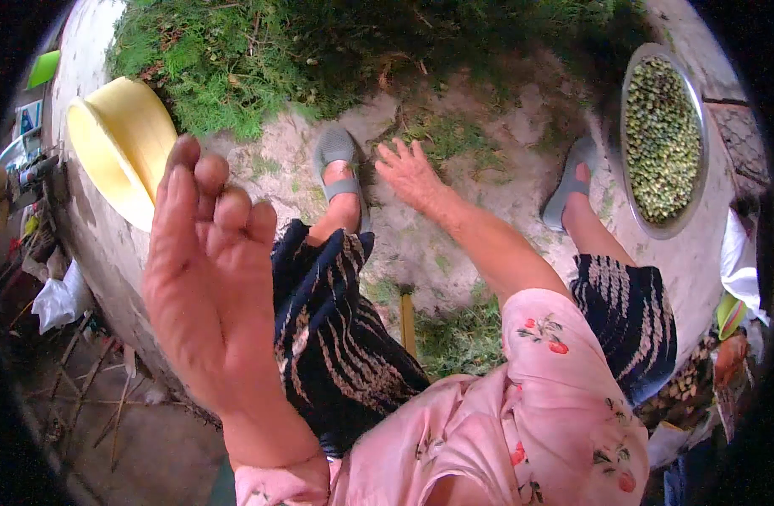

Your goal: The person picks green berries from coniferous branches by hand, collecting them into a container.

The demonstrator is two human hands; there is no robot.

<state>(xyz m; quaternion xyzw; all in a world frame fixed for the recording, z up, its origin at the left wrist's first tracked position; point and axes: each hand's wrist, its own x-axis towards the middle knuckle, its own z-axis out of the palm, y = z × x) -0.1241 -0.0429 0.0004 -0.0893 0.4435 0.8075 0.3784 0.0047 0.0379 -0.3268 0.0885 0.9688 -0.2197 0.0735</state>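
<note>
My left hand [210, 278] is raised close in front, palm toward me. Its fingers are loosely bent, the thumb lies along the index finger, and the palm is bare. My right hand [412, 177] reaches down over the ground between my feet, fingers spread, holding nothing I can see. It is nearest to scattered green sprigs [454, 143] and my left grey shoe [336, 152]. Beyond it lies a big heap of feathery evergreen branches [235, 59]. At the right, a metal bowl [703, 160] holds many small round green pieces, resembling seed cones or berries [661, 139].
A pale yellow basin [108, 110] stands on the left beside the heap. My other grey shoe [568, 181] is near the bowl. A yellowish stick [406, 325] lies between my legs, near more green bits [463, 337]. White bags [62, 299] and clutter line the left edge.
</note>
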